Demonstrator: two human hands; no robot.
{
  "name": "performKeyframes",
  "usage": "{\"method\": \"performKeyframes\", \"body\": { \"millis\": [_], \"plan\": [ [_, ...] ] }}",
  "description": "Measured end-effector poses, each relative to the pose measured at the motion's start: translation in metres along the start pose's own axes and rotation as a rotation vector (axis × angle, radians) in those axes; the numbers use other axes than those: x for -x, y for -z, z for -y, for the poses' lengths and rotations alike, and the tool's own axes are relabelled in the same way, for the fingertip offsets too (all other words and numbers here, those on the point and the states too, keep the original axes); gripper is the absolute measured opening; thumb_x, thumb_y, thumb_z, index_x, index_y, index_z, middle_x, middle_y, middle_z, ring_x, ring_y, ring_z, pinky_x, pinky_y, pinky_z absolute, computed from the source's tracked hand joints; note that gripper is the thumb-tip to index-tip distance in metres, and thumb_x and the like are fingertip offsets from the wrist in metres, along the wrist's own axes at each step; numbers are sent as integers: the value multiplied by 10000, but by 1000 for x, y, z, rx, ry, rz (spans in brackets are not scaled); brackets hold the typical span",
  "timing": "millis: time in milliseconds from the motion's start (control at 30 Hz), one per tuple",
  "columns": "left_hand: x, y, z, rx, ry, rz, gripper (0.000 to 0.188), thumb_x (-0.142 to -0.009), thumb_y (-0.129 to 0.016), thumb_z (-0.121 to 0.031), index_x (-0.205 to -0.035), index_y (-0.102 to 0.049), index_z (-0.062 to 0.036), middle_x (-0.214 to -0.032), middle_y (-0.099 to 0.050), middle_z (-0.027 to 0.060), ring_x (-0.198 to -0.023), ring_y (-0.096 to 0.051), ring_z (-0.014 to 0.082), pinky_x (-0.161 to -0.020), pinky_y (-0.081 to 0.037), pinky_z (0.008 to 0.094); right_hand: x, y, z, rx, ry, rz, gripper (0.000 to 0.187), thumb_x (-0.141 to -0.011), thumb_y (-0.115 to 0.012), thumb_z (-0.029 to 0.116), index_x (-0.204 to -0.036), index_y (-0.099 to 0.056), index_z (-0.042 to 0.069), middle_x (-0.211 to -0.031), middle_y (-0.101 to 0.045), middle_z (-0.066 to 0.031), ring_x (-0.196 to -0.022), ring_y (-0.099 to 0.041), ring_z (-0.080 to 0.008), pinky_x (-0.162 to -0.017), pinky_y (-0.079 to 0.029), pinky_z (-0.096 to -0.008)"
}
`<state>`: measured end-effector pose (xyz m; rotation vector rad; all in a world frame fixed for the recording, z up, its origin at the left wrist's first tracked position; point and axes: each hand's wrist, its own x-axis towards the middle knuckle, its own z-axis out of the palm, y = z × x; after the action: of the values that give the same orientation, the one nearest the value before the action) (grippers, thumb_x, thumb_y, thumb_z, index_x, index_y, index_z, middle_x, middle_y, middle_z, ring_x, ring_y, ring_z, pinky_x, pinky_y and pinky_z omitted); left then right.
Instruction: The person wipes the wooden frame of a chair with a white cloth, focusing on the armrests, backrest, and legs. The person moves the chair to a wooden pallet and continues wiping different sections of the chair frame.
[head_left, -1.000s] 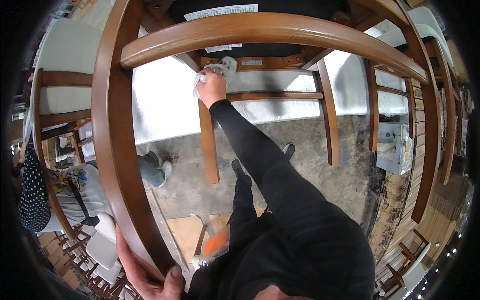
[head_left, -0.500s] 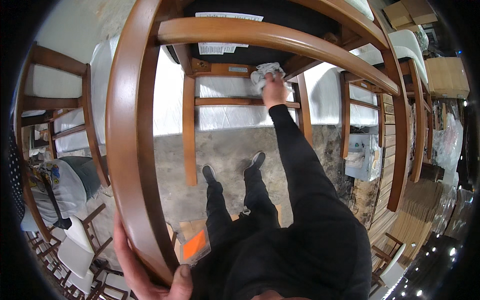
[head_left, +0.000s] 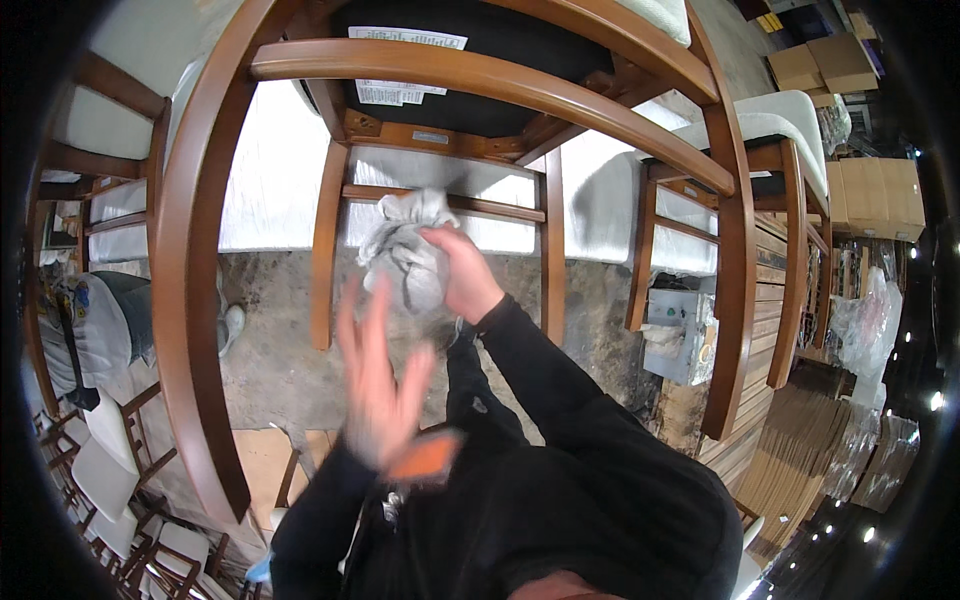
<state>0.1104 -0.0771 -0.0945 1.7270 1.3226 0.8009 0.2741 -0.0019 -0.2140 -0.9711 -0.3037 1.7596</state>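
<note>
A crumpled grey-white rag (head_left: 408, 262) is bunched in my right hand (head_left: 468, 275), whose fingers close on its right side. Just below the rag, my left hand (head_left: 382, 375) is raised with fingers spread, somewhat smeared by motion; its fingertips come close to the cloth, and I cannot tell if they touch. In front of me a brown wooden chair (head_left: 490, 85) lies tipped over, its dark underside (head_left: 500, 60) facing me with white paper labels (head_left: 405, 40) on it. Neither hand touches the chair's frame.
A white-covered surface (head_left: 270, 190) runs behind the chair. More chairs stand at left (head_left: 105, 475) and right (head_left: 780, 130). A grey box (head_left: 680, 330) sits near a wooden slatted pallet (head_left: 750, 345). Stacked flat cardboard (head_left: 800, 440) and cartons (head_left: 870, 195) are at far right. A person (head_left: 100, 320) is at the left edge.
My right hand has brought the rag down and left, away from the chair's underside. My left hand has let go of the chair's post and come up beside the rag. The view has shifted.
</note>
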Motion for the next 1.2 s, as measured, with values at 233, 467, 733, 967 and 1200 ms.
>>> {"method": "performKeyframes", "body": {
  "millis": [233,467,733,967,1200],
  "plan": [
    [-102,-175,98,918,329,-228,344,-979,-584,-144,-1280,-577,24,-1135,-684,94,-1006,-621,145,-883,-488,301,71,76,109,49,-93,109,857,-937,-421,695,-1470,-368,27,-1446,-437,-170,-1386,-371,-429,-1092,-359,-587],
    [-241,-194,3,205,-377,-578,587,-869,-712,-358,-1200,-523,89,-1237,-521,262,-1128,-528,410,-916,-474,444,203,55,281,425,415,134,945,-906,-587,562,-1599,-22,256,-1561,-270,-247,-1329,-464,-385,-910,-563,-507],
    [-290,-249,-41,575,-610,-703,363,-851,-647,-398,-1094,-705,-135,-1115,-675,142,-1050,-619,359,-917,-463,508,180,16,259,1147,513,-434,1080,-742,-777,260,-1596,-124,153,-1053,-567,-111,-589,-572,-112,-470,-489,-222],
    [-312,-287,11,304,-549,-750,433,-735,-720,-249,-1146,-678,-120,-1191,-643,176,-1146,-581,395,-994,-429,534,182,24,261,1093,495,-393,1126,-725,-812,258,-1594,-105,155,-1051,-548,-117,-588,-588,-119,-405,-478,-217],
    [-269,-296,116,141,-59,-402,307,-734,-638,-118,-1033,-704,-85,-1069,-680,201,-1020,-625,427,-918,-494,478,178,20,256,1099,579,-420,1105,-722,-803,274,-1592,-134,149,-1036,-562,-107,-594,-587,-117,-430,-483,-222]
  ]
}}
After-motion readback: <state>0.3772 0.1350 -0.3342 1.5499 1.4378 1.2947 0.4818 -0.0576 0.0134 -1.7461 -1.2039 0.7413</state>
